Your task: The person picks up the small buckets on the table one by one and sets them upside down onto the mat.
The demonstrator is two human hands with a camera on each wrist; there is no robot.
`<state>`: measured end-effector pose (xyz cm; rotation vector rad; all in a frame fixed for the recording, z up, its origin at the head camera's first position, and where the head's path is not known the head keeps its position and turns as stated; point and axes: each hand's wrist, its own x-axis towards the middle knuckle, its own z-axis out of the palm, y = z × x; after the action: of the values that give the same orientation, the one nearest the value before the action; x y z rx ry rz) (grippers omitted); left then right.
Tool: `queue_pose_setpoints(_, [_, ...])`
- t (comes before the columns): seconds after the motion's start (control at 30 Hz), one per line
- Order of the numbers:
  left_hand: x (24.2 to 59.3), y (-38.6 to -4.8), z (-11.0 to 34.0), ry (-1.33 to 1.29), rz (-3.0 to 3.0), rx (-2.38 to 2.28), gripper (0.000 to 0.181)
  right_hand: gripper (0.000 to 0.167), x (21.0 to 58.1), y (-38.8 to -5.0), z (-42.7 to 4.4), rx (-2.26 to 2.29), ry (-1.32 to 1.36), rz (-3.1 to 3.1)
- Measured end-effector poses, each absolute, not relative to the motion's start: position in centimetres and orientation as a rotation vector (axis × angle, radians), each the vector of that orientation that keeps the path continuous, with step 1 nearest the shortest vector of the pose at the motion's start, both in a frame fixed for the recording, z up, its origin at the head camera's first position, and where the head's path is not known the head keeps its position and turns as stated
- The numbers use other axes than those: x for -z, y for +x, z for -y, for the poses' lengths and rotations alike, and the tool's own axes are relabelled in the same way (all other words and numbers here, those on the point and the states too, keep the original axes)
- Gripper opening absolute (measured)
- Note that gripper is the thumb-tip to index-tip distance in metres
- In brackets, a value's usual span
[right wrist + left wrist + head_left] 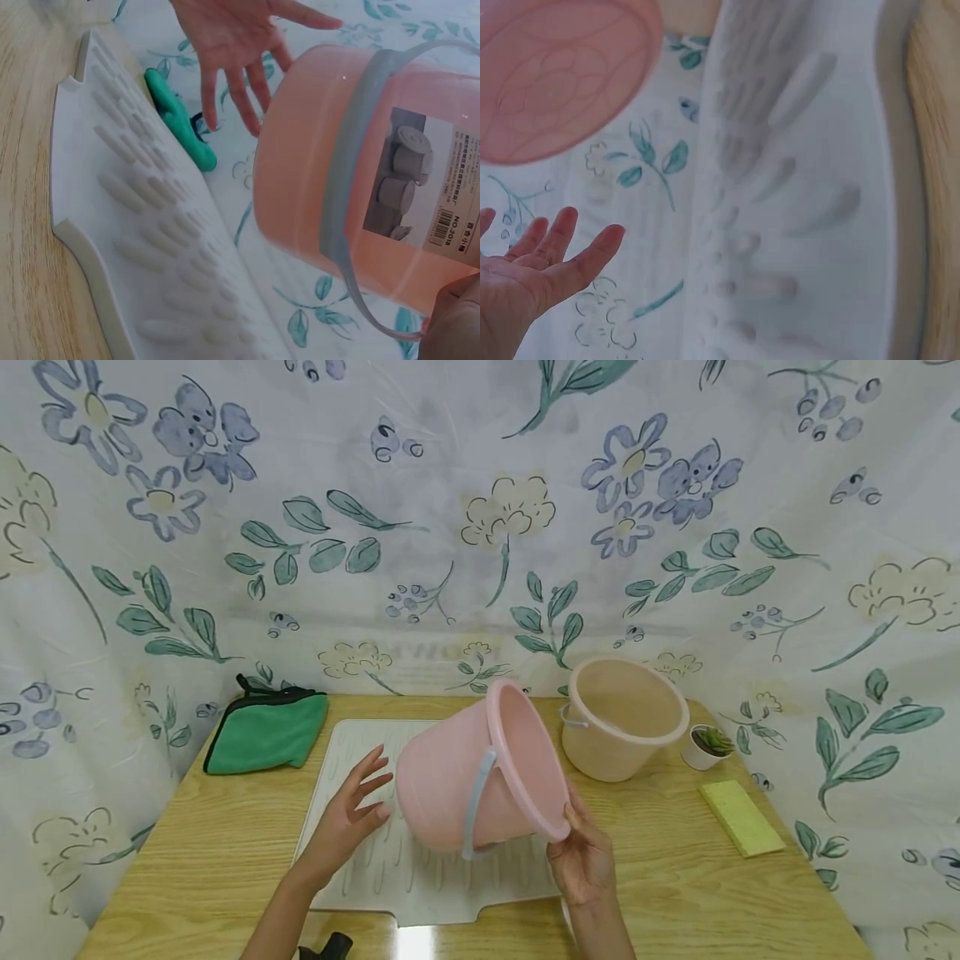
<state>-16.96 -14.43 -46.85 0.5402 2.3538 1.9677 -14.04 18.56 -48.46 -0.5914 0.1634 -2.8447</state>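
Note:
A pink bucket (457, 777) is tilted on its side above a white ribbed draining board (367, 877), its mouth facing right. My right hand (585, 852) grips the bucket's rim at the lower right. Beside the base, my left hand (348, 822) is held with fingers spread, apart from the bucket in the left wrist view. That view also shows the bucket's round patterned bottom (555, 82). A pale grey-blue handle (352, 150) hangs across the bucket's side. Next to it is a printed label (420, 184) with a picture and a barcode.
A beige bucket (600, 756) stands at the back right, beside a small potted succulent (705, 747). Nearer lies a yellow sponge cloth (742, 818). At the back left is a green pouch (266, 735) with black trim. A black object (330, 947) shows at the front edge.

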Motion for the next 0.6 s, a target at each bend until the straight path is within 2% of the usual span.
queue_pose_setpoints(0.6, [47.2, -17.0, 12.0, 0.502, -2.173, -2.152, 0.067, 0.049, 48.3, -13.7, -17.7, 2.846, -0.554, -0.135])
